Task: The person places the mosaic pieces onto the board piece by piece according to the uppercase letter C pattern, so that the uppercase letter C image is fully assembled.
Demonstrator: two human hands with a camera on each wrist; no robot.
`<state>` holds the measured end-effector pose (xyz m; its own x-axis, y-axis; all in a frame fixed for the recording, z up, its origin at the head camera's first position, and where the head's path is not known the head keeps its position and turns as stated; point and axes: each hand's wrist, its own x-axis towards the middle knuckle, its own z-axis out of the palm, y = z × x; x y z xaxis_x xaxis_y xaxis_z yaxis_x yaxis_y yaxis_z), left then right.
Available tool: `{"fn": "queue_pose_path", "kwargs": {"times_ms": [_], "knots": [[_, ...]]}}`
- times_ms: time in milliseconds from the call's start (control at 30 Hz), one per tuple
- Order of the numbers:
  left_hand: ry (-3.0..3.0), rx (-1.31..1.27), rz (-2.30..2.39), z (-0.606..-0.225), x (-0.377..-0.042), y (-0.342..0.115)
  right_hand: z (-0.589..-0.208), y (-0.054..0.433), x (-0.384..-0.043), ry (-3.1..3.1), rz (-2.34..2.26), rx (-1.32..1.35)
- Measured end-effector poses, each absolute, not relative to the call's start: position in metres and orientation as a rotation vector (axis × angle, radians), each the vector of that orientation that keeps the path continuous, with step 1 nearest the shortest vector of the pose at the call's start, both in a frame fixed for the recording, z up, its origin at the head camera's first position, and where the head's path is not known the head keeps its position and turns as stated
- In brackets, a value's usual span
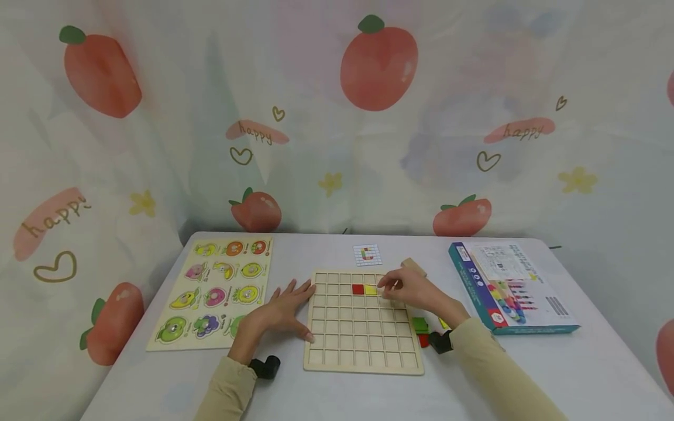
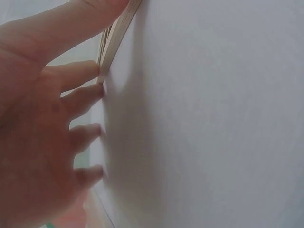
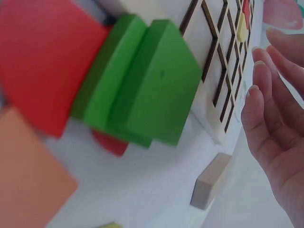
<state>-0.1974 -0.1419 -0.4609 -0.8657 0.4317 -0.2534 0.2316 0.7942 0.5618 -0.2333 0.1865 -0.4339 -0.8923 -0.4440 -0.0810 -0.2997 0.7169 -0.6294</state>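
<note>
A wooden grid board (image 1: 347,345) lies in the middle of the table. One red tile (image 1: 358,289) and one yellow tile (image 1: 370,290) sit side by side in its upper cells. My left hand (image 1: 276,313) rests at the board's left edge, fingers spread, with the thumb by the lower part of that edge. Over the upper right cells is my right hand (image 1: 413,287), its fingertips just right of the yellow tile. In the right wrist view that hand's fingers (image 3: 256,114) are loosely bent and nothing shows between them.
Green blocks (image 3: 164,85), a red block (image 3: 47,61) and an orange block (image 3: 28,175) lie right of the board. A plain wooden block (image 1: 413,267) and a pattern card (image 1: 367,255) are beyond it. A fruit puzzle (image 1: 210,280) lies left, a box (image 1: 553,310) right.
</note>
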Motion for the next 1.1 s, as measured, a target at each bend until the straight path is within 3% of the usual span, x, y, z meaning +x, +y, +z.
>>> {"fn": "queue_pose_path", "kwargs": {"times_ms": [1100], "knots": [[2.619,0.516,0.741,-0.462,-0.198,-0.143,-0.441,0.261,-0.189,2.742,-0.892,-0.484]]}}
